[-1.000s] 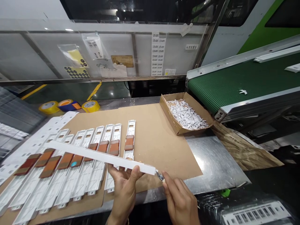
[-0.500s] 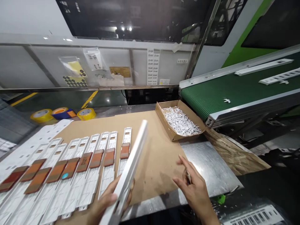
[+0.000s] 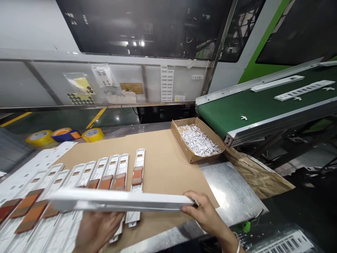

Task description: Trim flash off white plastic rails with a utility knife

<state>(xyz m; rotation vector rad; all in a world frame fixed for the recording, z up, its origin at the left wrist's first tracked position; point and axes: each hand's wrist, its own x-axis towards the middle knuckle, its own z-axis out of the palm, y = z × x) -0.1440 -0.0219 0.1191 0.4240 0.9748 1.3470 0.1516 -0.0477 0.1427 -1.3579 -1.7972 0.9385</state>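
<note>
A long white plastic strip is held level across the front of the table, its left end blurred. My left hand grips it from below, left of the middle, with the upper fingers partly hidden behind it. At the right end, my right hand pinches the strip between thumb and fingers. A small dark-edged thing shows by the right fingertips, too small to name. Beneath the strip lie several similar white strips with brown-orange blocks across them.
A cardboard box full of small white plastic bits stands beside the green conveyor belt, which carries white strips and bits. Tape rolls sit at the back left. Brown cardboard covers much of the metal table.
The held strip has swung from steeply upright to level, its far end now at the right. My right hand has closed on that end. The camera view has shifted slightly.
</note>
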